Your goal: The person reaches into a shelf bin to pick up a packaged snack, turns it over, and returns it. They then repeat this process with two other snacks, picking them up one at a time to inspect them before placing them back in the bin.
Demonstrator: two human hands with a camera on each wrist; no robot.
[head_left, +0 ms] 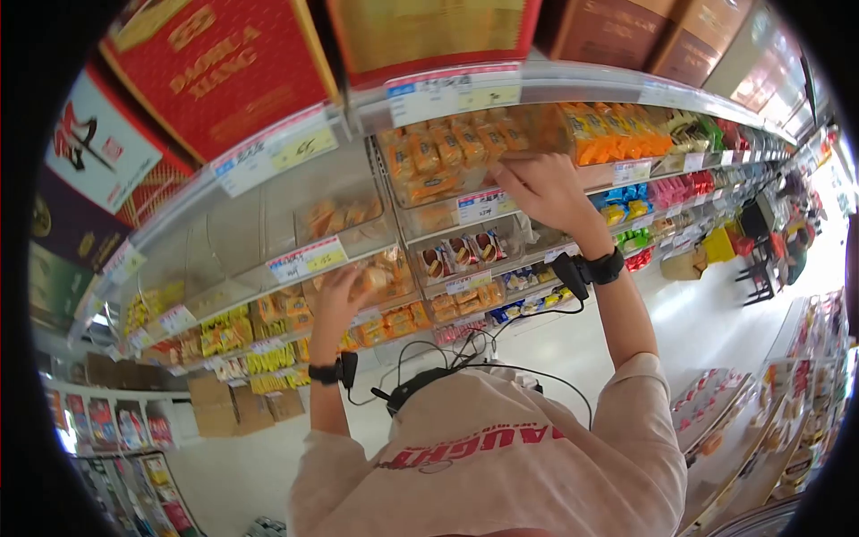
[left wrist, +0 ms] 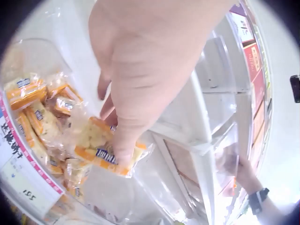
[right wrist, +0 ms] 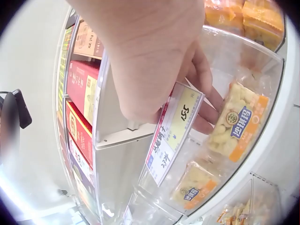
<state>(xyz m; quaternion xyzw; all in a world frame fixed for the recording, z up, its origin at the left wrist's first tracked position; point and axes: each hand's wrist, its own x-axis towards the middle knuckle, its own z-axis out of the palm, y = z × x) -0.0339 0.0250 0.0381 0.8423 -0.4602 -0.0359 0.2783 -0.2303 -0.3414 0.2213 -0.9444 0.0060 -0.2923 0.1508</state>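
Note:
My left hand [head_left: 333,302] is over a clear bin on the lower shelf. In the left wrist view its thumb and fingers pinch a wrapped snack packet [left wrist: 93,150] with an orange-and-blue band. More such packets [left wrist: 44,119] lie heaped beside it behind a price tag [left wrist: 28,180]. My right hand [head_left: 548,192] reaches over the front of a higher bin of orange packets [head_left: 447,143]. In the right wrist view its fingers, fairly straight, come right up to the edge of a wrapped snack packet [right wrist: 239,123]; the thumb is hidden. A price tag [right wrist: 174,131] hangs by this hand.
Large red gift boxes [head_left: 224,63] stand on the shelf above. Bins of chocolate-coloured packets [head_left: 461,255] and yellow packets [head_left: 224,333] fill lower rows. Black cables [head_left: 465,349] run between wrist cameras and body. Cardboard boxes [head_left: 228,407] stand on the floor at left.

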